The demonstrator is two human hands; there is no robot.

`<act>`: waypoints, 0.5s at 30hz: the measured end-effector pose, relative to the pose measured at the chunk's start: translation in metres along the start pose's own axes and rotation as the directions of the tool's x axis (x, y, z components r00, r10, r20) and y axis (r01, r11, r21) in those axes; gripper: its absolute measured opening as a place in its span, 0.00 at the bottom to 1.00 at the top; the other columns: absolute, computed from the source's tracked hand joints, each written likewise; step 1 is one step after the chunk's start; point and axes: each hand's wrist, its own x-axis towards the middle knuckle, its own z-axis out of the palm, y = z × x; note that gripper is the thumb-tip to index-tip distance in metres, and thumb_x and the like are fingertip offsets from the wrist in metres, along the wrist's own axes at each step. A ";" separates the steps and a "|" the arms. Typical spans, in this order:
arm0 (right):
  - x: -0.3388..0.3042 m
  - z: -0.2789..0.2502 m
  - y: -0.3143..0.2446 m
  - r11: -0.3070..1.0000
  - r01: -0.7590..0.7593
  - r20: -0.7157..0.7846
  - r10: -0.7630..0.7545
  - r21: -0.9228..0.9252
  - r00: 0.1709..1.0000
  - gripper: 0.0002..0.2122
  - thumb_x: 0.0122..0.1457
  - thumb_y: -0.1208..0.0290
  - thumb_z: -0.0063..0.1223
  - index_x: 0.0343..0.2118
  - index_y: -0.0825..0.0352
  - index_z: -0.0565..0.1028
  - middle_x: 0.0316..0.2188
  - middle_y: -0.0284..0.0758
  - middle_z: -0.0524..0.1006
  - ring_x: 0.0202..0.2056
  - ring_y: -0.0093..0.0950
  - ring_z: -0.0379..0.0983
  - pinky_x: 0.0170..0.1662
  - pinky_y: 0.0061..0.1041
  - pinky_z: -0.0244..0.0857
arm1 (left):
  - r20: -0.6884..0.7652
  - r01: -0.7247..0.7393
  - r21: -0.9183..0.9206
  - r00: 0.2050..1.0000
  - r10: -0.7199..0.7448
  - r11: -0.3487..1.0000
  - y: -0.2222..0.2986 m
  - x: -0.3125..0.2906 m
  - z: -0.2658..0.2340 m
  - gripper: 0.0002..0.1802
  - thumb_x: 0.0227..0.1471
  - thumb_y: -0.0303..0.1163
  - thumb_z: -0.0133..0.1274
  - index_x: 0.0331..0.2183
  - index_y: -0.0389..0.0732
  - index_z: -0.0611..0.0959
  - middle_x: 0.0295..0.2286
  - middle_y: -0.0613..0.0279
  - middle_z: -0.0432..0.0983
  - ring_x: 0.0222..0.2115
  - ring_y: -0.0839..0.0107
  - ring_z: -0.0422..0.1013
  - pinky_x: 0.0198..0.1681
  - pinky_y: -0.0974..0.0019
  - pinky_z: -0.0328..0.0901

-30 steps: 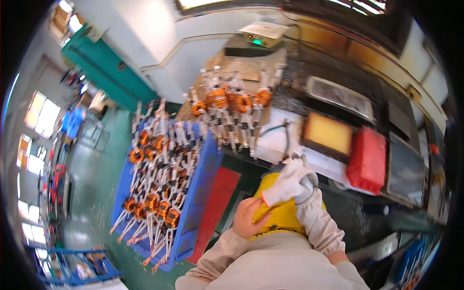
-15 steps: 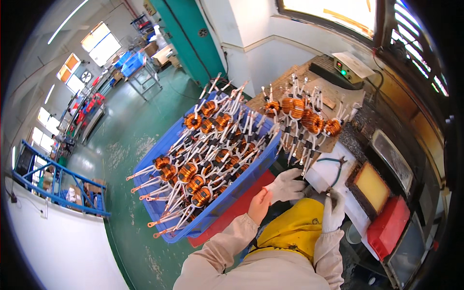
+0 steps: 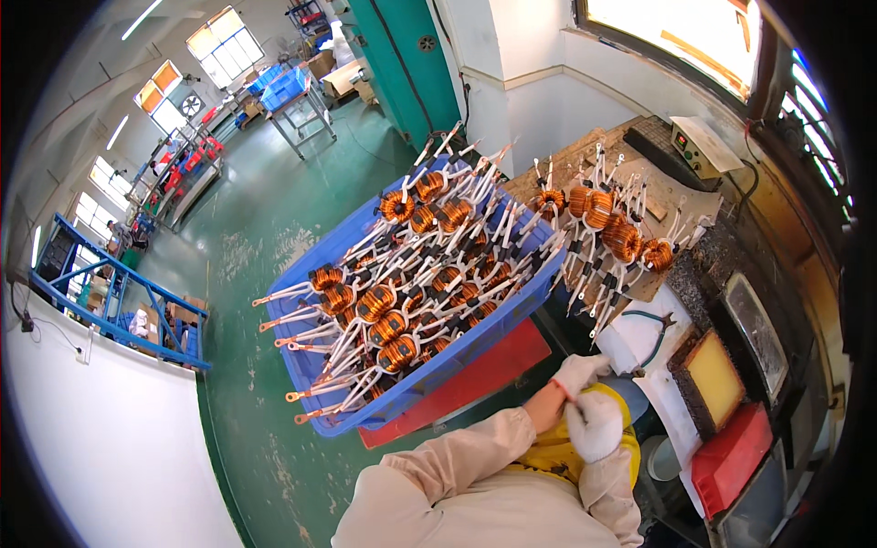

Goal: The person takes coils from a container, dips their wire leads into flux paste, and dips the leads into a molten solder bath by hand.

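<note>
Showing a green floor [image 3: 265, 215] over the left of the frame, with a white wall [image 3: 110, 416] at lower left. Crossing the middle, showing a blue crate [image 3: 484, 335] heaped with copper coils [image 3: 397, 353] and pale leads, some poking past the rim at lower left. Along the right, showing a dark bench [image 3: 702, 274] with bench coils [image 3: 621, 241] gathered at upper right. Below the crate, showing a red sheet [image 3: 493, 367]; at lower right, a red box [image 3: 729, 464] just under a tan block [image 3: 714, 379] in a dark frame. At lower centre, showing yellow cloth [image 3: 548, 449] behind the hands.

Right of centre, low in the frame, showing the left hand [image 3: 579, 373] in a white left glove [image 3: 586, 367], with bare wrist behind it; cannot tell whether spread or pressed together. Just below, showing the right hand [image 3: 596, 429] in a white right glove [image 3: 599, 442], set against the left wrist; cannot tell whether pinching the cuff, fingertips being unclear. Near the left hand, to its upper right, showing pliers [image 3: 665, 321] on white paper. Smallest, showing an orange edge [image 3: 561, 390] at the left cuff.
</note>
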 end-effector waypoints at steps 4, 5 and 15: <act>0.003 0.001 -0.014 0.937 0.289 0.192 -0.252 -0.196 0.949 0.06 0.43 0.71 0.57 0.18 0.62 0.70 0.17 0.34 0.70 0.22 0.36 0.69 0.28 0.37 0.60 | 0.203 -0.341 0.116 0.928 0.313 0.933 -0.028 -0.007 -0.009 0.16 0.55 0.28 0.43 0.46 0.42 0.76 0.49 0.53 0.71 0.42 0.61 0.71 0.47 0.64 0.65; 0.003 0.001 -0.011 0.950 0.279 0.181 -0.253 -0.137 0.950 0.07 0.42 0.71 0.57 0.18 0.62 0.69 0.17 0.34 0.69 0.22 0.36 0.69 0.27 0.37 0.60 | 0.039 -0.194 -0.223 0.978 0.207 0.955 -0.008 -0.019 -0.008 0.16 0.55 0.29 0.43 0.45 0.39 0.75 0.49 0.53 0.71 0.44 0.60 0.70 0.47 0.65 0.65; 0.002 0.003 -0.034 0.965 0.221 0.225 -0.249 0.145 0.942 0.05 0.44 0.72 0.56 0.19 0.64 0.70 0.18 0.35 0.71 0.24 0.37 0.70 0.29 0.37 0.61 | -0.173 -0.280 -0.838 0.951 0.257 0.469 0.060 -0.056 -0.017 0.26 0.62 0.47 0.33 0.52 0.37 0.66 0.50 0.46 0.66 0.49 0.54 0.64 0.56 0.51 0.57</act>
